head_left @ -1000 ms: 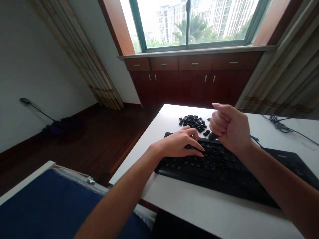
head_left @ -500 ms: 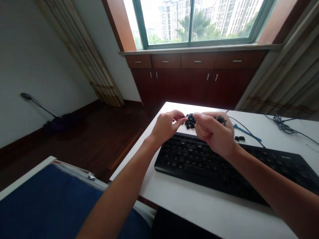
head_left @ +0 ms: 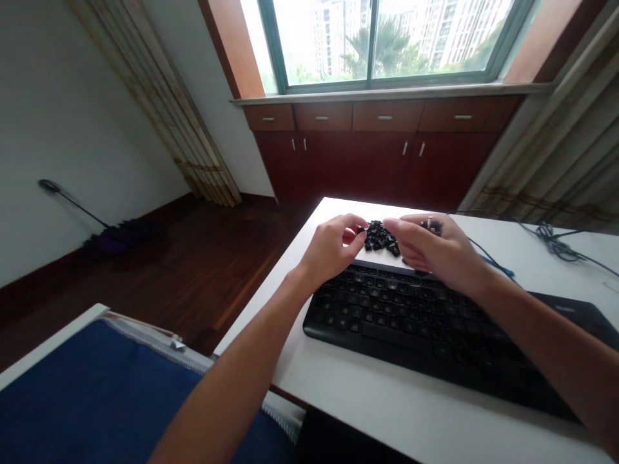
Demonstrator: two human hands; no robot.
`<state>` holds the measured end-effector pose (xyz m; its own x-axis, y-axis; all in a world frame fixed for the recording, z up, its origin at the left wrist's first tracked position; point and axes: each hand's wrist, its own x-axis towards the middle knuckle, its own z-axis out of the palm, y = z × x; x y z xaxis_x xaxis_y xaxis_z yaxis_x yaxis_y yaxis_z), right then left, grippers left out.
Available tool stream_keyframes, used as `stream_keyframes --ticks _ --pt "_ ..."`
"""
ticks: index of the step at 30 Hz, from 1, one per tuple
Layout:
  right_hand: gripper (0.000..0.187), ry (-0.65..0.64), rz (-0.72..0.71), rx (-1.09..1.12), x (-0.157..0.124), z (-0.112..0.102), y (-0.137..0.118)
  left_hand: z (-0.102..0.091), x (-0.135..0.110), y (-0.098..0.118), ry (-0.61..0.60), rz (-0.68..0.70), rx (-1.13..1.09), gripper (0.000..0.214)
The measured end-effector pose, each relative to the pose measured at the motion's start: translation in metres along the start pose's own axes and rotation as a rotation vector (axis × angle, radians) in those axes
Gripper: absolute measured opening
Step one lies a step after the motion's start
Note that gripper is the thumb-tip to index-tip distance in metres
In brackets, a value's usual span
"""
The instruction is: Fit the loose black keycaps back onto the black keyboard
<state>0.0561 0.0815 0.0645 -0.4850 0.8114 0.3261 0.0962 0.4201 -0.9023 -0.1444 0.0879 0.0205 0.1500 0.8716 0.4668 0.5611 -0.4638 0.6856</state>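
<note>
My left hand pinches a small black keycap between thumb and fingertips, just left of a heap of loose black keycaps. My right hand is closed, its thumb pointing left over the heap. A small dark object with a pale part shows at the top of that fist; its kind is unclear. Below both hands lies a black keyboard, many of its key positions showing bare sockets. The right forearm covers part of it.
The keyboard rests on a white table. A blue thin tool lies behind my right wrist, partly hidden. Black cables are tangled at the right. A blue fabric item with a zip stands at the lower left.
Both hands have shifted slightly right, the right one more. More of the keycap heap shows between them, while the right hand now hides two loose keycaps and part of the blue tool.
</note>
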Motion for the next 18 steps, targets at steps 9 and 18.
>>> stream_keyframes --ticks 9,18 --pt "0.022 -0.303 -0.164 -0.802 -0.056 -0.060 0.039 0.017 -0.008 0.004 -0.192 0.149 0.060 0.018" --pt "0.023 -0.289 -0.187 -0.840 -0.065 -0.055 0.049 0.027 -0.013 0.006 -0.346 0.377 0.232 0.024"
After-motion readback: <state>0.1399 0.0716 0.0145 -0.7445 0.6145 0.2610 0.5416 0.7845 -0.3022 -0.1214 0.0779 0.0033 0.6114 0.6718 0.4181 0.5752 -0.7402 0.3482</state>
